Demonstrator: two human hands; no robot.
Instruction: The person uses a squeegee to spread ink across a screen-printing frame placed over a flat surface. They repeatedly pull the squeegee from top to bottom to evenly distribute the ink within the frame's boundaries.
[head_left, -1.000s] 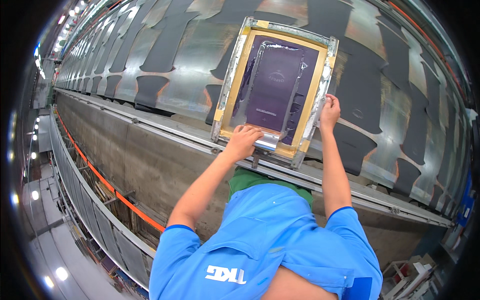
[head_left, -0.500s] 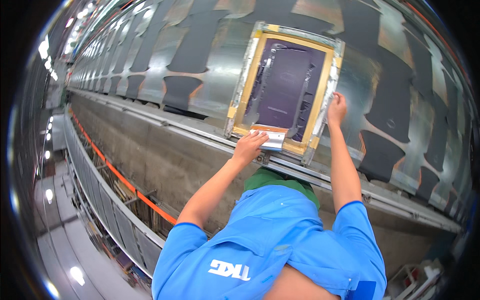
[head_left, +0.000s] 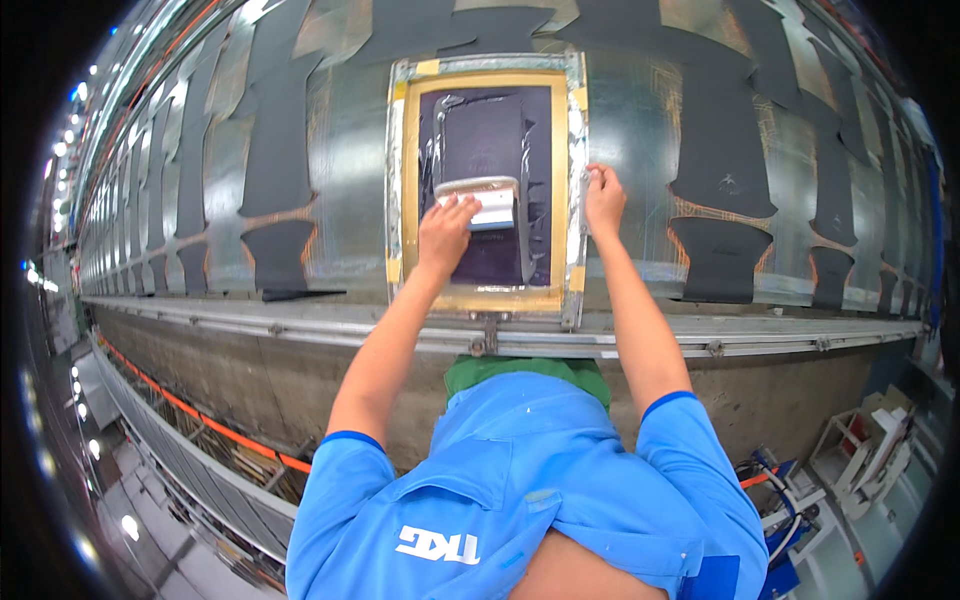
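A screen-printing frame (head_left: 572, 240) lies on the long table, its inner edges covered with yellow tape and its mesh (head_left: 484, 130) dark purple. My left hand (head_left: 444, 238) is closed on a silver squeegee (head_left: 493, 207), which rests across the middle of the mesh. Dark, glossy ink streaks run along both sides of the mesh. At the frame's right edge, my right hand (head_left: 604, 204) has its fingers pinched together on the rim, with the fingertips partly hidden.
Dark grey cut pieces (head_left: 722, 255) lie in rows along the shiny table (head_left: 630, 130) on both sides. A metal rail (head_left: 640, 340) follows its near edge. An orange strip (head_left: 200, 408) runs at lower left, and white equipment (head_left: 865, 450) stands at lower right.
My left hand has pushed the squeegee from the near end of the frame up to the middle of the mesh. My right hand stays at the right edge. The view has turned.
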